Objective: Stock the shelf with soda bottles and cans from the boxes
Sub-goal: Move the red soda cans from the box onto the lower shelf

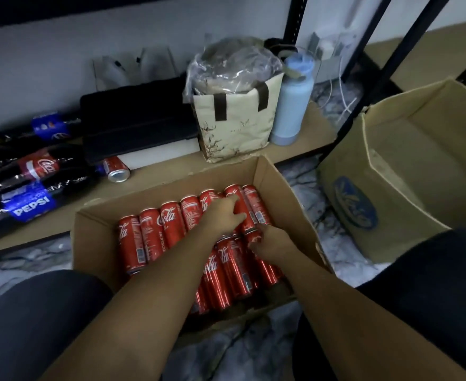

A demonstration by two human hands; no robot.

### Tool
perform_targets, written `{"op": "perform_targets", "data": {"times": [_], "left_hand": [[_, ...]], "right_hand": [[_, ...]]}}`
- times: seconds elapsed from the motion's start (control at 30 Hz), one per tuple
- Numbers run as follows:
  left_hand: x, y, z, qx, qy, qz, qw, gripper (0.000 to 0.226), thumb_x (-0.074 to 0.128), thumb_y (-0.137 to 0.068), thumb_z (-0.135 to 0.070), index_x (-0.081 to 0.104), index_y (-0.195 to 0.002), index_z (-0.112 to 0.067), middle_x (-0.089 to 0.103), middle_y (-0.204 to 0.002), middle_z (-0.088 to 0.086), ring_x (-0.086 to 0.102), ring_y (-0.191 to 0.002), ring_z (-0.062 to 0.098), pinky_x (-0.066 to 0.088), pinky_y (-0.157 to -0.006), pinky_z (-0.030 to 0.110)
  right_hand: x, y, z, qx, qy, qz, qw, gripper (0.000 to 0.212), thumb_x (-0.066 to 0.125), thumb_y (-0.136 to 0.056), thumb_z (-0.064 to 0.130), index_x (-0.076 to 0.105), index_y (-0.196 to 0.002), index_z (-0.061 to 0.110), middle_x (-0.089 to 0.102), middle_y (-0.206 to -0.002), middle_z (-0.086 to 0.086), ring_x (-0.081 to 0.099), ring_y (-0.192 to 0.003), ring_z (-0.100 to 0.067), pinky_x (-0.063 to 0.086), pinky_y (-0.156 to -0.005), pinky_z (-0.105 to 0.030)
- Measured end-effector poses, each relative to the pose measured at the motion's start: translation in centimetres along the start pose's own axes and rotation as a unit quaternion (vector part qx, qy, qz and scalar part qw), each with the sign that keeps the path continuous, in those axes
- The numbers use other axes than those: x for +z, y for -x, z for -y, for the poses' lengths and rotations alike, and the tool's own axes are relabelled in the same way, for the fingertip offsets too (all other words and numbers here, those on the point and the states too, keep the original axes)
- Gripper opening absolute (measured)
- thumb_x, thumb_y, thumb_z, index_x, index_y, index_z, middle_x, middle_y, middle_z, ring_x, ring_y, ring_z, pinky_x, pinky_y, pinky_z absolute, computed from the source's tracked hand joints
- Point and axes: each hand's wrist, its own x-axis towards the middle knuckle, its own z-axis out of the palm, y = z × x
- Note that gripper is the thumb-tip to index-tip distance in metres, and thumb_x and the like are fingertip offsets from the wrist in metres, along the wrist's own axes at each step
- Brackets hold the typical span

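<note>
An open cardboard box (97, 243) sits on the floor between the person's knees, packed with red cola cans (155, 232) lying on their sides in two rows; the left hand (223, 215) reaches to the far row and curls thumb and fingers round the second can from the right (232, 189); the right hand (270, 243) is just beside it, fingers bent over the end of a near-row can (254, 239), gripping it. Behind the box runs the low shelf (166, 171); on it at the left lie dark soda bottles (28, 204), with one loose can (116, 169) on its side beside them; further right stand a black case (135, 119), a tote bag (234, 125) and a pale blue flask (292, 105). A second cardboard box (418, 160) stands at the right.
</note>
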Motion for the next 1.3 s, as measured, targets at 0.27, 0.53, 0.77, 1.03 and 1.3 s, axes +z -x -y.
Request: {"op": "perform_targets", "data": {"times": [0.27, 0.53, 0.77, 1.03, 1.3], "left_hand": [[4.5, -4.2, -0.9, -0.107, 0.043, -0.038, 0.993, 0.118, 0.080, -0.081, -0.049, 0.001, -0.160, -0.011, 0.063, -0.127, 0.022, 0.062, -0.115, 0.040, 0.052, -0.095, 0.042], [5.4, -4.9, -1.9, -0.168, 0.051, -0.059, 0.983, 0.133, 0.087, -0.072, -0.049, -0.008, -0.159, -0.013, 0.052, -0.140, 0.025, 0.056, -0.125, 0.039, 0.048, -0.100, 0.043], [3.5, -2.2, -0.6, -0.109, 0.276, -0.086, 0.951, 0.127, 0.090, -0.064, -0.027, 0.003, -0.157, -0.033, 0.066, -0.118, 0.004, 0.068, -0.098, 0.020, 0.057, -0.091, 0.042], [0.5, 0.5, -0.4, 0.006, 0.299, -0.098, 0.949, 0.108, 0.088, -0.059, -0.012, 0.025, -0.138, -0.048, 0.066, -0.114, -0.006, 0.068, -0.097, 0.010, 0.056, -0.085, 0.031], [0.6, 0.9, -1.1, 0.070, 0.221, -0.088, 0.969, 0.064, 0.084, -0.074, -0.021, 0.043, -0.120, -0.038, 0.069, -0.102, -0.012, 0.065, -0.094, 0.003, 0.047, -0.077, 0.022]], "right_hand": [[3.5, -4.1, -2.4, 0.086, -0.067, -0.039, 0.993, 0.072, 0.076, -0.081, 0.048, 0.050, -0.144, 0.024, 0.048, -0.141, -0.012, 0.054, -0.124, -0.034, 0.044, -0.110, -0.045], [3.8, -4.4, -2.8, 0.074, -0.087, -0.060, 0.992, 0.073, 0.077, -0.083, 0.036, 0.045, -0.147, 0.023, 0.047, -0.142, -0.012, 0.054, -0.124, -0.034, 0.044, -0.110, -0.050], [2.8, -2.1, -2.5, 0.039, -0.121, -0.060, 0.990, 0.075, 0.079, -0.082, 0.024, 0.036, -0.143, 0.017, 0.062, -0.129, -0.010, 0.062, -0.116, -0.031, 0.049, -0.102, -0.042], [1.3, 0.3, -0.8, 0.001, -0.187, -0.227, 0.956, 0.047, 0.076, -0.079, 0.023, 0.045, -0.113, 0.020, 0.060, -0.116, -0.004, 0.064, -0.104, -0.026, 0.051, -0.084, -0.033], [0.4, 0.2, 0.1, -0.082, -0.141, -0.281, 0.946, 0.057, 0.067, -0.089, 0.010, 0.039, -0.138, 0.022, 0.052, -0.134, -0.003, 0.059, -0.117, -0.025, 0.052, -0.098, -0.045]]}}
